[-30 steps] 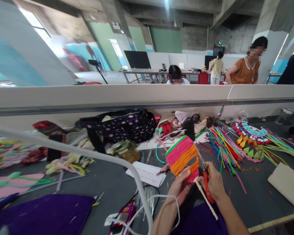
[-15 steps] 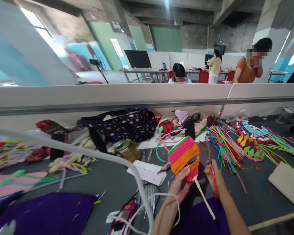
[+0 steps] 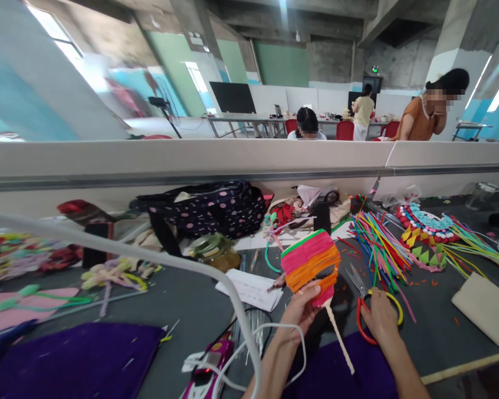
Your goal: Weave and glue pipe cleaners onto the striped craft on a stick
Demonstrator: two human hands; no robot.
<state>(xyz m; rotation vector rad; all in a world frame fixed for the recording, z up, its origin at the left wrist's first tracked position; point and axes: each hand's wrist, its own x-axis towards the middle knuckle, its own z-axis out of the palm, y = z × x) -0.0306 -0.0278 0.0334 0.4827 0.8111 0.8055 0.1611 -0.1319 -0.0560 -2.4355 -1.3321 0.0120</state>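
Note:
My left hand (image 3: 301, 313) holds up a small fan (image 3: 310, 260) of pink, orange and green strips by the base, where its pale stick (image 3: 339, 338) begins; the stick slants down to the right. My right hand (image 3: 378, 321) is low on the grey table (image 3: 432, 338) with its fingers on the red and yellow handles of a pair of scissors (image 3: 357, 280). The scissors lie flat, blades pointing up and left toward the fan. The two hands are a short way apart.
A heap of coloured straws (image 3: 378, 244) and a beaded, triangle-trimmed piece (image 3: 428, 230) lie right of the fan. A polka-dot bag (image 3: 208, 213), jar (image 3: 214, 252), paper sheet (image 3: 249, 288), white cable (image 3: 149, 260), purple cloth (image 3: 66, 360) and beige pad (image 3: 482, 307) surround me. Behind the partition (image 3: 233, 160), people work.
My right hand has lowered the scissors from beside the fan down flat onto the table. The fan stays raised in my left hand, tilted slightly differently.

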